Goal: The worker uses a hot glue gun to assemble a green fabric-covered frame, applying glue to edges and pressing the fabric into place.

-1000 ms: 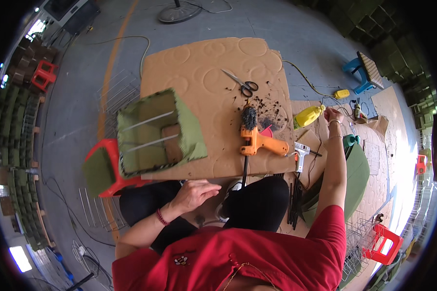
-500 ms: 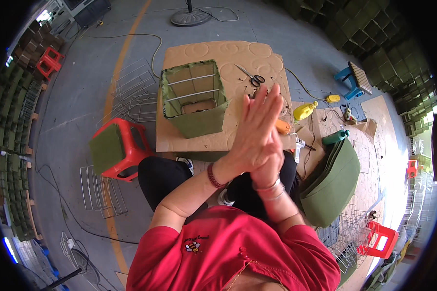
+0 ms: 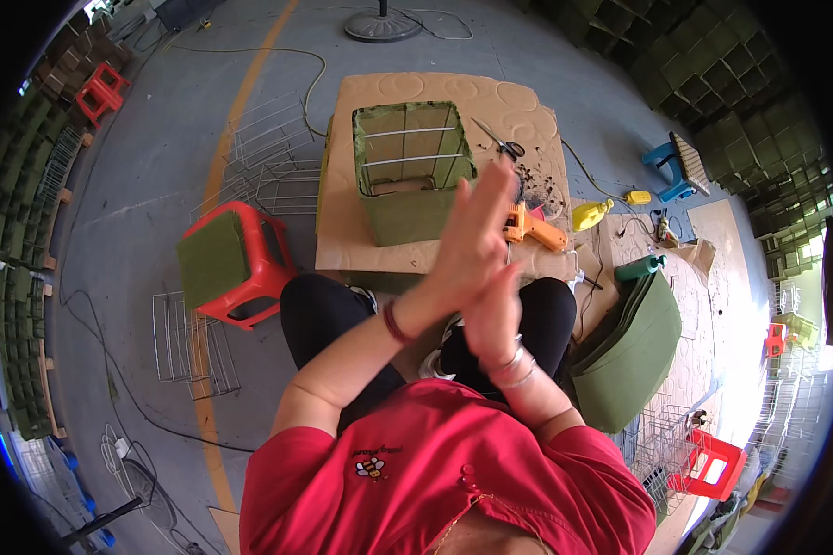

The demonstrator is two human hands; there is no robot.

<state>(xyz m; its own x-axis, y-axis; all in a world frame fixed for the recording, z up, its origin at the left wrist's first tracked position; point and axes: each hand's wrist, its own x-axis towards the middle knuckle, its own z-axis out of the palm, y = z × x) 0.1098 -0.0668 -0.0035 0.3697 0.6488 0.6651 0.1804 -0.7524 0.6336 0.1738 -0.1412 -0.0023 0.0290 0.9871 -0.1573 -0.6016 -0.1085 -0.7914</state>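
"Work is apparently pausing: left hand (image 3: pixel 472 245) and right hand (image 3: pixel 492 319), well apart a second ago, are now meeting, both looking flat."

"Are they holding anything?"

"Nothing is showing between them, though blur is hiding detail. The green basket (image 3: pixel 403 219) is standing open on the cardboard-topped table (image 3: pixel 491 97), left of an orange glue gun (image 3: pixel 540 233)."

"And around it?"

"Scissors (image 3: pixel 502 142) are lying farther back; a red stool (image 3: pixel 257 245) is standing left on the grey floor (image 3: pixel 157 213)."

Person (image 3: pixel 416 453) there has left hand (image 3: pixel 472 245) roughly palm to palm with right hand (image 3: pixel 492 314), over tabletop (image 3: pixel 340 227) near edge. Left's higher, fingers (image 3: pixel 496 185) straight. 2 elbows bent.
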